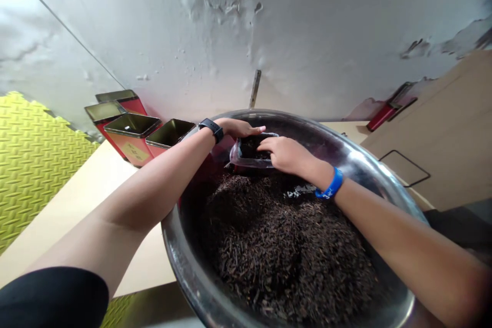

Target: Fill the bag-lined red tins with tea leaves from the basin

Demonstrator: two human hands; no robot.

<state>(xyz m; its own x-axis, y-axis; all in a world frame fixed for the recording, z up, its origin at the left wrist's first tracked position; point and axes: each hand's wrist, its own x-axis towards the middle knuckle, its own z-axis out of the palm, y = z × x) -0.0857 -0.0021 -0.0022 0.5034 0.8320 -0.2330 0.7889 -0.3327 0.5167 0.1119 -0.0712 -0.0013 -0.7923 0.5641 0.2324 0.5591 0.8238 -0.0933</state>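
A wide metal basin (172, 251) holds a heap of dark, dry, twisted leaves (277, 246) that look like loose tea. Near its far wall stands a small box-shaped tin lined with a clear plastic bag (251, 163), partly filled with the same dark leaves. My left hand (240, 128), below a black watch, grips the tin at its far left, the thumb stretched along the back rim and the other fingers mostly hidden. From the right, my right hand (286, 154) reaches over the bag's edge. Its bent fingers dip among the leaves inside, tips hidden.
Several open red tins (132, 125) stand left of the basin on a pale tabletop (142, 261). Yellow foam matting (34, 164) lies beyond. A peeling wall (326, 36) rises behind. At right are a wooden board (442, 128) and another red tin (384, 113).
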